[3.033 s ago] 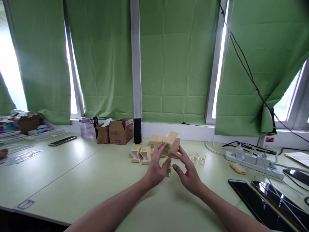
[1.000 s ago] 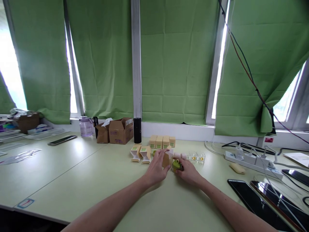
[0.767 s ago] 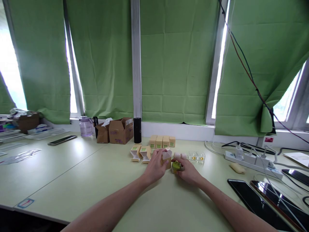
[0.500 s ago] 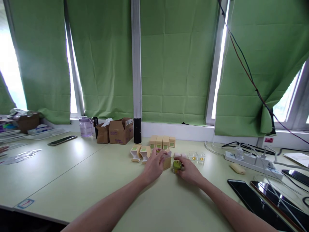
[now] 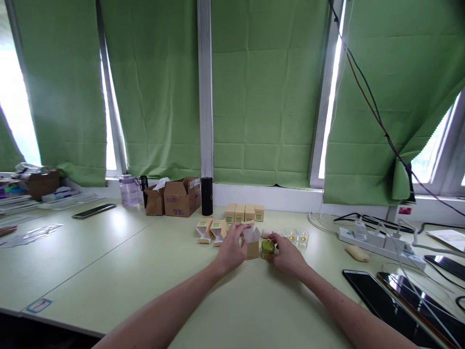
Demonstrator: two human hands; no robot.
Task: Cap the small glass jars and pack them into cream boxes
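My left hand [image 5: 231, 248] is closed on the side and raised flap of a small open cardboard box [image 5: 252, 250], which stands on the table with its pale inside showing. Just right of that box, my right hand [image 5: 286, 254] grips a small clear glass cup with a green top [image 5: 268, 247] between thumb and fingers. Cup and box are close together but apart. Beside my left hand, two similar opened boxes [image 5: 219, 231] lie with their flaps out. Behind my right hand stand clear glass cups [image 5: 296, 236] with yellow spots at the bottom.
Several closed small boxes [image 5: 240, 213] line up at the back. A black bottle [image 5: 207, 196], a larger carton [image 5: 182, 198] and a purple jug [image 5: 129, 190] stand further left. On the right are a power strip [image 5: 379, 247], cables and phones [image 5: 378, 300]. Part of another person's hand [image 5: 7, 230] shows far left.
The small box has turned, and more of its pale inside and raised flap now shows. My right hand and the cup have shifted slightly right. The other person's hand has moved a little.
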